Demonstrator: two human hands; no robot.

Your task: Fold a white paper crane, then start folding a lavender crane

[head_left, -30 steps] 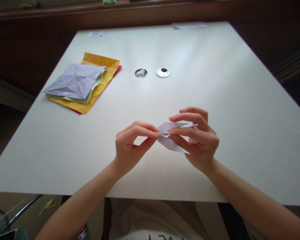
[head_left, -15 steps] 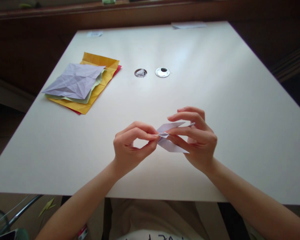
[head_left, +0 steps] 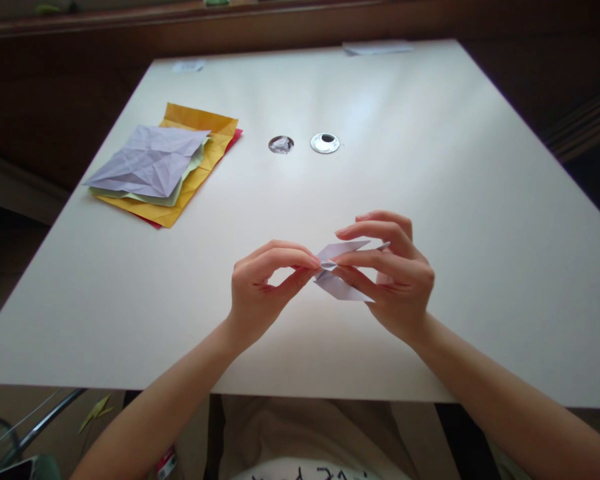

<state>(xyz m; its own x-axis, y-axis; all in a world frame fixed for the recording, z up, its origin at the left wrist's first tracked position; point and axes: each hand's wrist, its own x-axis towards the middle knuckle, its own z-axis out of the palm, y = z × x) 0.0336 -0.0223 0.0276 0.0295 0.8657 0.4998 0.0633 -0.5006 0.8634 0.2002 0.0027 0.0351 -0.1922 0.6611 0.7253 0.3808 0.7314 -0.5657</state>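
Note:
A small folded paper figure (head_left: pixel 343 288), pale lilac-white with two wing-like flaps, is held above the near part of the table. My left hand (head_left: pixel 265 283) pinches its left end between thumb and fingers. On the other side, my right hand (head_left: pixel 397 267) grips the middle of the figure between thumb and index finger, its other fingers raised and curled. One flap points away from me and the other toward me. A narrow tip shows beyond my right index finger. My fingertips hide part of the folds.
On the white table (head_left: pixel 480 233), a stack of creased sheets lies at the left: lilac paper (head_left: pixel 150 160) on top, then pale green, yellow paper (head_left: pixel 205 160) and red. Two round holes, one with a metal ring (head_left: pixel 325 143), sit mid-table. A yellow-green folded paper (head_left: pixel 96 412) lies below the table's left front edge.
My left fingers have shifted slightly right along the figure, with the upper fingers now lying flatter over its left end. My right hand stays almost still.

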